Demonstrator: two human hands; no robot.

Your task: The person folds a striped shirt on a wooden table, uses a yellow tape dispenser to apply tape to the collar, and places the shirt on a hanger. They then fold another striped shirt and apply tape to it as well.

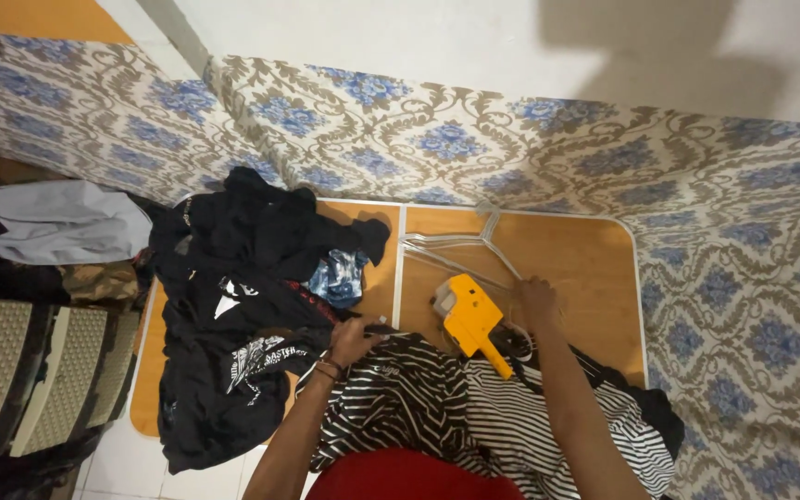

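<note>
On a small wooden tabletop (594,268), two bare hands work at a black-and-white striped shirt (437,398).

Seen from above, the left hand (352,341) pinches the shirt's upper edge, fingers closed on the cloth, while the right hand (537,301) rests curled near the collar, well apart from the left. Between them lies a yellow tagging gun (470,319). Behind it lies a clear plastic hanger (474,243). A heap of black clothes (243,306) covers the tabletop's left side.
</note>
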